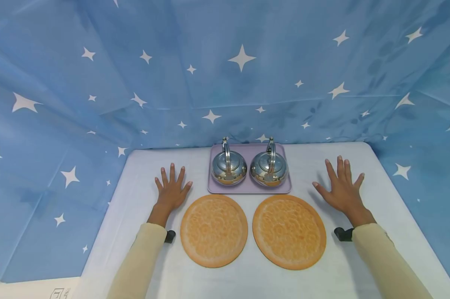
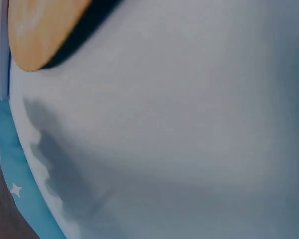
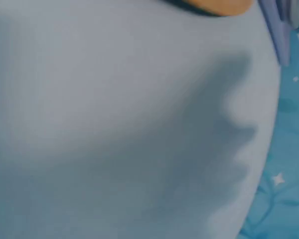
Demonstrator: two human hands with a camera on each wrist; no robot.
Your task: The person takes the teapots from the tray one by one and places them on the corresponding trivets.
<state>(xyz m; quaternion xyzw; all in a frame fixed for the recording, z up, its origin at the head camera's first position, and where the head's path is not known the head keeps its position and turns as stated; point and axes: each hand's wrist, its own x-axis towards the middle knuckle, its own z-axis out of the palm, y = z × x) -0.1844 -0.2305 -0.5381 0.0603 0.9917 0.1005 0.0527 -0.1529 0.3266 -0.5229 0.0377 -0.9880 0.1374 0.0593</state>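
My left hand, fingers spread and straight, is left of a round golden flatbread-like disc and holds nothing. On the other side my right hand also has its fingers fanned out, with nothing in it, beside a second round golden disc. Behind the discs, a shiny metal teapot and a matching second teapot stand on a lilac tray, handles upright. Part of the left hand shows at the edge of the left wrist view; the right wrist view shows only a hand-shaped shadow.
A white-covered table carries everything. Blue cloth with white stars hangs behind it and along both sides. Dark wrist devices, such as the one by the right sleeve, sit at the cuffs. A pale printed surface shows at lower left.
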